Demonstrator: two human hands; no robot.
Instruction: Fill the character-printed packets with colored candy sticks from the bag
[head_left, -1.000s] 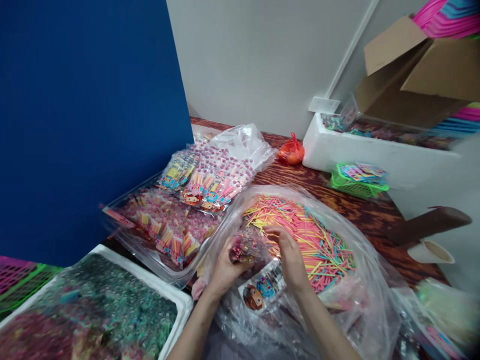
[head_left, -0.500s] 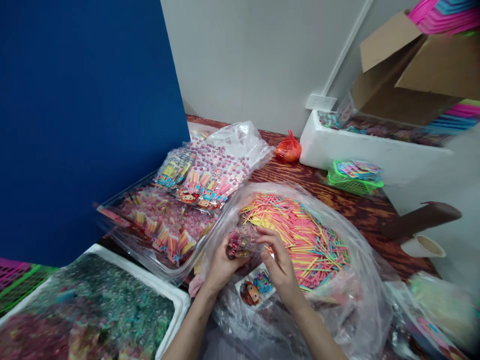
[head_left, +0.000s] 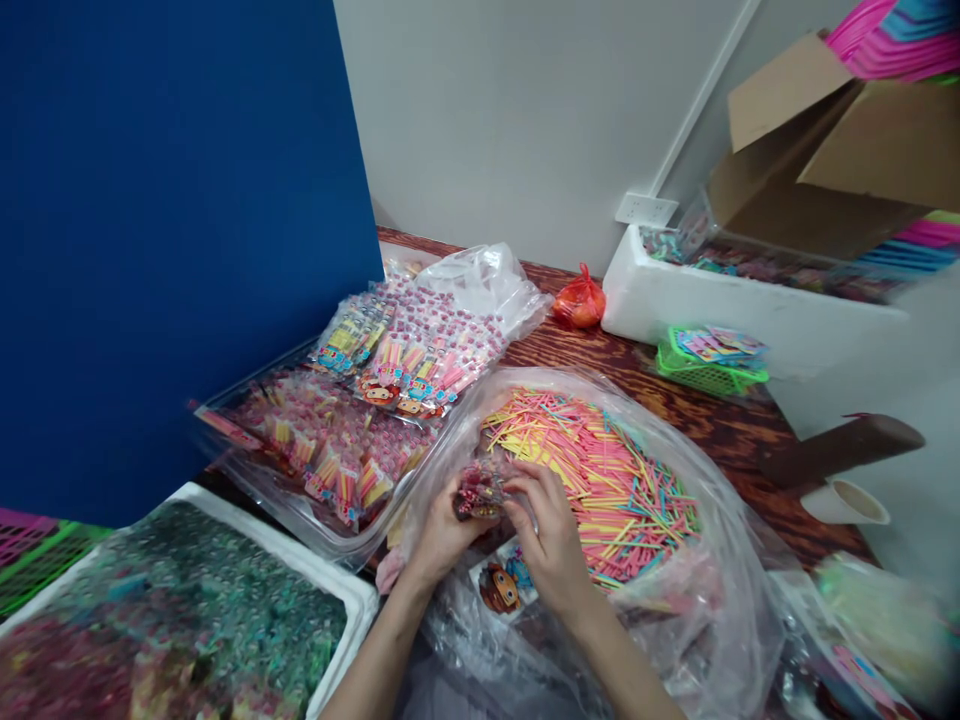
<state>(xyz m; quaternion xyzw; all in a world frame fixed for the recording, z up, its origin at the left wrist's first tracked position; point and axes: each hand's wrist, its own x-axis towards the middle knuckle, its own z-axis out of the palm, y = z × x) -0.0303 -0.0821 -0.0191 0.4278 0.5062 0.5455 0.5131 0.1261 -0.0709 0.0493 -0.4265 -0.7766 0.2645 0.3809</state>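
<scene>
My left hand (head_left: 444,532) is wrapped round a bundle of small clear packets (head_left: 480,488) with dark pink and reddish contents. At the bundle's right side, my right hand (head_left: 546,520) pinches its edge with thumb and fingertips; what exactly lies between them is hard to see. Below the hands a printed card (head_left: 501,586) with a cartoon face rests on clear plastic, partly covered by my right hand. Just beyond, a large clear plastic bag (head_left: 720,480) lies open, full of thin pink, yellow and blue-green sticks (head_left: 600,470).
Left of the bag, a clear tray (head_left: 352,550) holds many filled packets, with printed packs (head_left: 405,375) behind. A white foam box (head_left: 360,600) stands at front left. At right are a green basket (head_left: 705,372), a paper cup (head_left: 844,503) and a long foam box (head_left: 720,310) under a cardboard carton (head_left: 787,180).
My right hand has moved slightly left, its fingers closing in on the bundle and covering more of the printed card. My left hand keeps its hold. The view has shifted slightly.
</scene>
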